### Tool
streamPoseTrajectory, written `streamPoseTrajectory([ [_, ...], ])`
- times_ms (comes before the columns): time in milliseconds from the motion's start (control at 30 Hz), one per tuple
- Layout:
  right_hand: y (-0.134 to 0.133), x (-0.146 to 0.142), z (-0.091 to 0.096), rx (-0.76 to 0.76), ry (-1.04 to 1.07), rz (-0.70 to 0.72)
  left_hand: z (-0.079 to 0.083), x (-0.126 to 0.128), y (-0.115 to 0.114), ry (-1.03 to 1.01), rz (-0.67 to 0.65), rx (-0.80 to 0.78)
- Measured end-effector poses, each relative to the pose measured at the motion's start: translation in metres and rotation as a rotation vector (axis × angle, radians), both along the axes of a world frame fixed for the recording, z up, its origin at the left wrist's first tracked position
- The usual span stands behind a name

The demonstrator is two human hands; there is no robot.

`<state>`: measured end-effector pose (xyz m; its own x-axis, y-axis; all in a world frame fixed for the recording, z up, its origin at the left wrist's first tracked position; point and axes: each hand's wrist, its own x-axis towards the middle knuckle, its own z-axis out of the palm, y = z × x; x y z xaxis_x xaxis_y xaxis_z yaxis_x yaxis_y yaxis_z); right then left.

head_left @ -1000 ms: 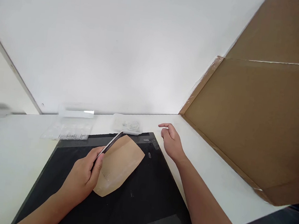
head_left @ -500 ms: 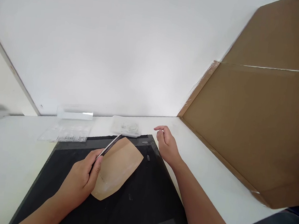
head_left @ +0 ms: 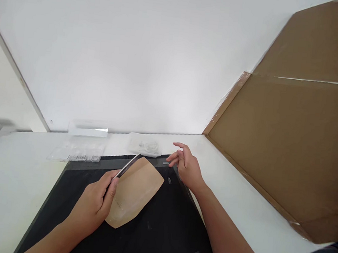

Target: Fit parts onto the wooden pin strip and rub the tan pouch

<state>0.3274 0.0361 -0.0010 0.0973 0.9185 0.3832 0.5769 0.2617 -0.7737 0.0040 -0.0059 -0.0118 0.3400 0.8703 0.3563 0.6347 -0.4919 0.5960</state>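
My left hand (head_left: 97, 195) is closed round a nail file (head_left: 127, 167), a thin flat strip with a dark face and a pale edge, tilted up to the right. Behind and beneath the file lies a tan sheet (head_left: 138, 191) with curved sides, on the black mat (head_left: 157, 238). My right hand (head_left: 187, 166) hovers at the mat's far right corner, its fingers apart and partly bent, with nothing visible in them. Close to those fingertips is a small clear nail tip (head_left: 165, 163). Another clear tip (head_left: 169, 181) sits on the mat to the right of the sheet.
A clear plastic case (head_left: 84, 150) with its lid raised stands at the back left. Beside it is a translucent box (head_left: 145, 145) of small clear pieces. Behind is a white wall (head_left: 151, 60). A large brown cardboard panel (head_left: 290, 147) stands along the right side.
The fingers of my right hand have loosened from a curl and spread, and the hand has dipped slightly toward the clear tip. My left hand keeps its hold; the view has shifted slightly.
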Motion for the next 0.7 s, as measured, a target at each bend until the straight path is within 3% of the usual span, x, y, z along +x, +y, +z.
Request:
streamPoseTrajectory([
  [433,-0.0006,0.0002,0.0023,-0.091,-0.095,0.008,0.0024,0.0007,-0.0001,-0.007,-0.012,0.010],
  [700,0.0002,0.0015,0.0008,-0.064,-0.138,-0.005,0.0061,0.0027,-0.0012,-0.005,-0.011,0.004],
])
